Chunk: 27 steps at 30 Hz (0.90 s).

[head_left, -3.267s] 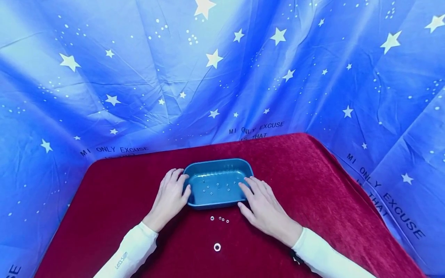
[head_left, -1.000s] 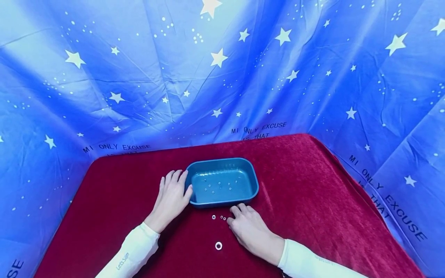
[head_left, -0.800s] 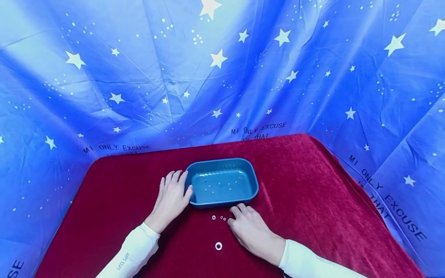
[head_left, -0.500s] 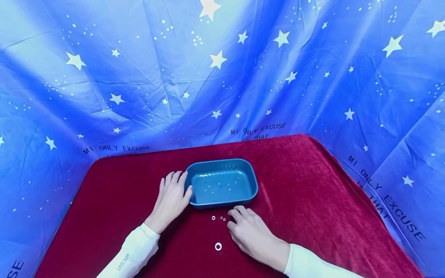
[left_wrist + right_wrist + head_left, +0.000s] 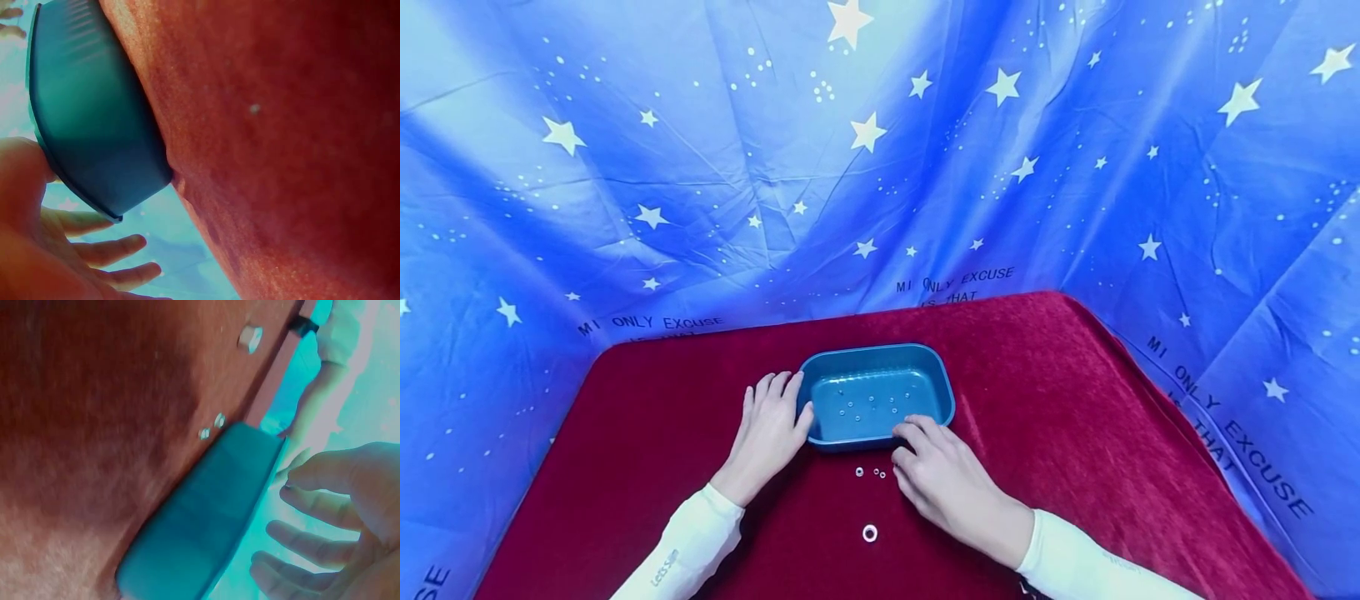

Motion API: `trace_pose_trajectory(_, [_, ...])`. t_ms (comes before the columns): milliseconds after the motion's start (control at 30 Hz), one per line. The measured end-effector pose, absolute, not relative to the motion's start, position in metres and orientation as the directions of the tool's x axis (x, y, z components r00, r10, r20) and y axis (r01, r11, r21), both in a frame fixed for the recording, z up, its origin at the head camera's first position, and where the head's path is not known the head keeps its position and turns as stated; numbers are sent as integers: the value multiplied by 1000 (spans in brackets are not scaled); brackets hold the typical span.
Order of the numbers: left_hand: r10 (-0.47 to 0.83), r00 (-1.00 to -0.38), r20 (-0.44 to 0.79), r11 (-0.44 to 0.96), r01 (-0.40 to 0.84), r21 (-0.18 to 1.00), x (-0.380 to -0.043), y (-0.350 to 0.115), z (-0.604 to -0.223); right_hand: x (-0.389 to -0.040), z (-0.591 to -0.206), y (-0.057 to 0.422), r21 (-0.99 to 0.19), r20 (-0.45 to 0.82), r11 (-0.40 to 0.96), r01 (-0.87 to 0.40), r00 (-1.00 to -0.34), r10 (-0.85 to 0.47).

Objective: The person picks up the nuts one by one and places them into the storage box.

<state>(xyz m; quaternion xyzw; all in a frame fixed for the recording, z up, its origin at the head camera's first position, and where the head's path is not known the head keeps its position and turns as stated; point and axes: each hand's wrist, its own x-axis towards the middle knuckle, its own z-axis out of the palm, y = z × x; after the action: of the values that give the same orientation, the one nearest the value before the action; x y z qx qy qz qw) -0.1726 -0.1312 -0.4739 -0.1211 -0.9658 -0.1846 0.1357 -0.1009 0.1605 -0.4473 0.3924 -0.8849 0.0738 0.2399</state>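
Observation:
A blue rectangular tray (image 5: pixel 880 438) stands on the table with several small metal nuts lying on its floor. My left hand (image 5: pixel 769 429) rests at its left end, fingers straight, thumb and fingertips at the rim. My right hand (image 5: pixel 951 475) is raised at the tray's near right rim, thumb and forefinger pinched together. Between those fingertips in the right wrist view is a tiny dark nut (image 5: pixel 288 486), mostly covered. On the cloth before the tray lie a medium nut (image 5: pixel 860 472) and two small nuts (image 5: pixel 883 475). Closer to me is a large nut (image 5: pixel 869 533).
A dark red velvet cloth (image 5: pixel 1060 417) covers the table. Blue star-printed curtains (image 5: pixel 737 167) hang close behind the table and along both sides.
My right hand left the tray's right rim, came down to the cloth, pinched the rightmost small nut and now lifts it to the tray's near rim. My left hand stays at the tray.

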Motion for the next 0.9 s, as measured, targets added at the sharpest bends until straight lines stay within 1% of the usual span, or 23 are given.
trace_pose_trajectory(133, [178,-936,304,902,279,328,-172,-131,-475,-111,-445,164,20,460,711,-703,-625,-631])
trace_pose_trajectory(233, [179,-936,303,902,279,329,-173,-131,-475,-119,-445,167,2,461,724,-690,-642,-613])
trace_pose_trajectory(667, [172,-940,296,904,270,331,-173,-131,-476,-144,-447,176,-5,482,758,-653,-665,-570])
trace_pose_trajectory(900, [172,-936,307,904,274,328,-173,-130,-474,-155,-453,179,4,502,768,-640,-663,-555])
